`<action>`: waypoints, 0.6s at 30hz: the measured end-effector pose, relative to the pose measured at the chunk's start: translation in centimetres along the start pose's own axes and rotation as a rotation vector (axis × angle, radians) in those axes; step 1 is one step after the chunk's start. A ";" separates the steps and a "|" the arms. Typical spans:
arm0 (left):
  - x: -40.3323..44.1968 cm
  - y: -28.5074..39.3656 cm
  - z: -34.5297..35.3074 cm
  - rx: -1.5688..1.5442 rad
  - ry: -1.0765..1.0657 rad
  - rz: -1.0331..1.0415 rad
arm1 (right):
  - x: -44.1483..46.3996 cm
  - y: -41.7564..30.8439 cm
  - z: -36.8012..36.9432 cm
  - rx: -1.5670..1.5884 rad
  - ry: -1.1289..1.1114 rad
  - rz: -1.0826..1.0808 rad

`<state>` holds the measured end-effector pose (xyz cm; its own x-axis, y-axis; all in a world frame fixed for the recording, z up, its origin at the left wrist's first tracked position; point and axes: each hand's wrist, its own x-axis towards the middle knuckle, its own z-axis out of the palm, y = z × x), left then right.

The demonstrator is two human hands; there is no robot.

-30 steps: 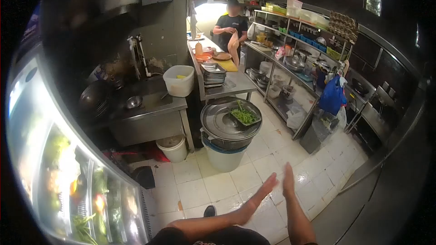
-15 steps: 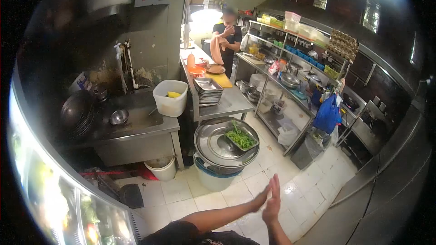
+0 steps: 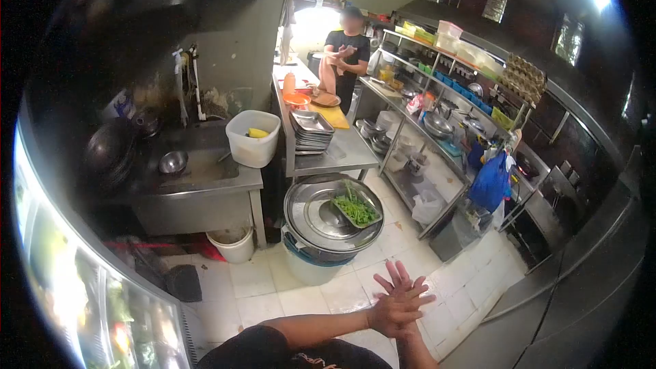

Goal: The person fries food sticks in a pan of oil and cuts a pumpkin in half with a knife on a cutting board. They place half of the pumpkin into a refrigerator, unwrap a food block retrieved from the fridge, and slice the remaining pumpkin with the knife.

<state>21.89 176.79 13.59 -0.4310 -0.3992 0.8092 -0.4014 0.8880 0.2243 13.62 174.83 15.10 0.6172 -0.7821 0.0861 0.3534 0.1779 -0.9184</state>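
My left hand [image 3: 391, 316] lies across my right hand [image 3: 394, 276], palm against palm, in front of my body. The fingers of both are spread, and I see nothing held in either. The left fingers point to the right; the right fingers show behind them and point up. Beyond the hands, a metal tray of cut green vegetables [image 3: 357, 210] rests on a large round metal lid [image 3: 307, 222]. That lid sits on top of a pale tub [image 3: 311, 270] on the floor.
A sink counter [image 3: 198, 195] with a white plastic bin [image 3: 253, 150] stands at left. Stacked metal trays [image 3: 311, 137] sit on a steel table. Another person [image 3: 345, 55] stands behind it with a cloth. Steel shelving [image 3: 437, 143] runs along the right; a glass-fronted fridge [image 3: 89, 301] is at left.
My hands have turned from upright, palms together with fingers up, to crossed with fingers spread. The view has shifted slightly. The other person's hand has dropped from the face to the other hand.
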 end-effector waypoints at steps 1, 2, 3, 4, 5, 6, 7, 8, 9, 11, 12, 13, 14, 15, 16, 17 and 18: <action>-0.7 -1.1 0.1 0.037 0.048 0.053 | 0.0 0.1 -0.2 0.095 0.031 -0.003; -1.2 -2.0 0.1 -0.027 0.087 -0.004 | 0.2 0.2 -0.6 0.187 0.057 -0.003; -1.6 -2.6 0.0 -0.092 0.127 -0.066 | 0.3 0.3 -0.7 0.279 0.085 0.001; -1.9 -3.3 0.2 -0.073 0.170 -0.153 | 0.2 -0.4 0.4 0.498 0.164 -0.015; -2.1 -4.0 0.5 -0.059 0.211 -0.240 | 0.0 -1.2 1.5 0.377 0.215 -0.062; -2.0 -4.6 1.0 0.039 0.257 -0.351 | -0.2 -2.1 2.5 0.252 0.265 -0.108; -1.8 -4.9 1.8 0.138 0.302 -0.463 | -0.3 -2.3 3.0 0.126 0.313 -0.153; -1.2 -4.9 2.8 -0.043 0.369 -0.666 | -0.2 -2.1 3.0 -0.088 0.195 -0.274; -1.0 -4.7 3.3 -0.372 0.319 -0.681 | -0.1 -2.1 2.7 -0.363 0.170 -0.411; -0.8 -3.9 4.2 -1.032 0.198 -0.671 | 0.5 -2.0 1.7 -0.916 0.109 -0.677; -0.6 -3.3 3.9 -1.213 0.181 -0.683 | 1.1 -2.0 0.6 -1.032 0.018 -0.757; -0.1 -2.5 3.3 -1.390 0.164 -0.704 | 1.4 -1.7 -0.8 -1.105 0.016 -0.788; 0.2 -1.7 2.4 -1.418 0.201 -0.760 | 1.3 -1.1 -2.5 -1.178 0.014 -0.822; 1.0 -1.2 1.2 -1.444 0.238 -0.814 | 1.2 -0.4 -4.3 -1.252 0.012 -0.857; 2.3 -1.3 0.4 -1.793 0.295 -1.051 | 1.1 0.5 -6.1 -1.326 0.011 -0.889; 2.6 -0.9 0.4 -1.695 0.304 -0.982 | 1.1 1.7 -7.9 -1.291 0.149 -0.746; 2.9 -0.6 0.3 -1.595 0.314 -0.911 | 1.2 3.2 -10.0 -1.249 0.279 -0.603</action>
<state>20.67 175.03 15.60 -0.3254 -0.9285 0.1787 0.7276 -0.1252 0.6744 8.43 168.48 8.41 0.3876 -0.6639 0.6395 -0.4275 -0.7441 -0.5134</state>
